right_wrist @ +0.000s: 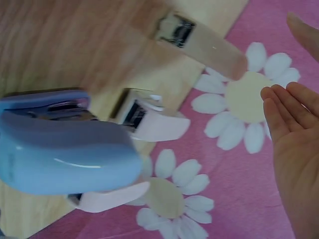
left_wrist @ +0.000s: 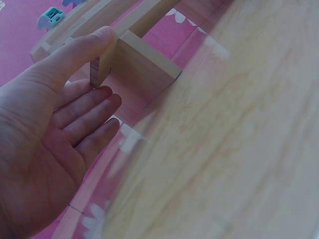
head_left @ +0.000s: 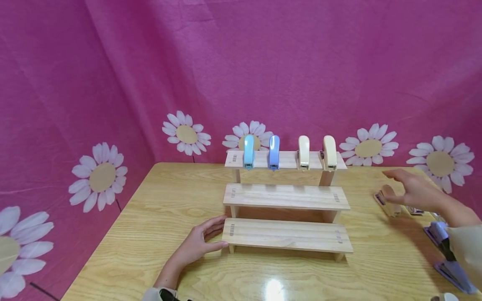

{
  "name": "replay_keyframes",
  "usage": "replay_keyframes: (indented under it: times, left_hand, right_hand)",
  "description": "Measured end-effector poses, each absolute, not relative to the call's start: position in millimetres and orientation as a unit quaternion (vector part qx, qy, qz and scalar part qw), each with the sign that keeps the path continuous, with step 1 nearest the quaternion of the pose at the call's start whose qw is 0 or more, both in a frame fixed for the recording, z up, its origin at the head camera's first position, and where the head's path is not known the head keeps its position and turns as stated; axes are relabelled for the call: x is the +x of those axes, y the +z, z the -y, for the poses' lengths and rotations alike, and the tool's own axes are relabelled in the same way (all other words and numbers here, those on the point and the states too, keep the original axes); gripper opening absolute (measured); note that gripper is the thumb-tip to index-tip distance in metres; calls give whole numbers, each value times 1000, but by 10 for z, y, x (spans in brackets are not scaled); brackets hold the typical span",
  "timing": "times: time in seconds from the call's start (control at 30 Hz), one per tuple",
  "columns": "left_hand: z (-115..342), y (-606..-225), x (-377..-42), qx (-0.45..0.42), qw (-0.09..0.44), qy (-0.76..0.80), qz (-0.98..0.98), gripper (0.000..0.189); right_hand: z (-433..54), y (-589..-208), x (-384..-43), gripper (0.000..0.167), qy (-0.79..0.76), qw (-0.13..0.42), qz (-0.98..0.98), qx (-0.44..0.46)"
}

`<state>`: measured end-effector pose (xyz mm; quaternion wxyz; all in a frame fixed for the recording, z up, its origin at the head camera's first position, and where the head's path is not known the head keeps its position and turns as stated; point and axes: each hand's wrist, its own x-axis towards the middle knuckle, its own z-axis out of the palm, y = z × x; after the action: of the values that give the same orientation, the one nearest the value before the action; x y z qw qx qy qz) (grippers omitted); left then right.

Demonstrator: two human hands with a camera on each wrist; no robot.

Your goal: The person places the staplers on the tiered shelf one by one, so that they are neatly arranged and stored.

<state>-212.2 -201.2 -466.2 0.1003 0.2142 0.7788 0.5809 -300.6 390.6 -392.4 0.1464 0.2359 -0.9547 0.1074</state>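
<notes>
My left hand [head_left: 197,240] grips the left end of the lowest tier of a three-tier wooden display stand [head_left: 286,234]. In the left wrist view its thumb lies along the front edge while the other fingers reach past the end. Over the right side of the table hovers my right hand [head_left: 418,192], thumb and fingers spread apart and holding nothing. Close below it is a beige stapler [head_left: 388,198], which also shows in the right wrist view. On the top tier stand a light blue stapler [head_left: 249,151], a violet-blue stapler [head_left: 274,151] and two cream staplers [head_left: 329,152].
Farther right on the table lie purple staplers [head_left: 455,274], partly behind the right sleeve. A blue stapler [right_wrist: 70,154] and pale pink staplers [right_wrist: 162,124] show in the right wrist view. Pink cloth [head_left: 263,62] with daisies hangs behind the table.
</notes>
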Motion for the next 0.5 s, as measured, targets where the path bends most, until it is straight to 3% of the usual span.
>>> replay_keyframes:
  times: [0.27, 0.5]
  left_hand:
    - [2014, -4663, -2116, 215, 98, 585, -776, 77]
    - [2012, -4646, -2115, 213, 97, 586, -776, 77]
  right_hand:
    - [-3957, -4066, -3027, 76, 106, 101, 962, 229]
    - [-3948, -4133, -3029, 71, 80, 104, 961, 243]
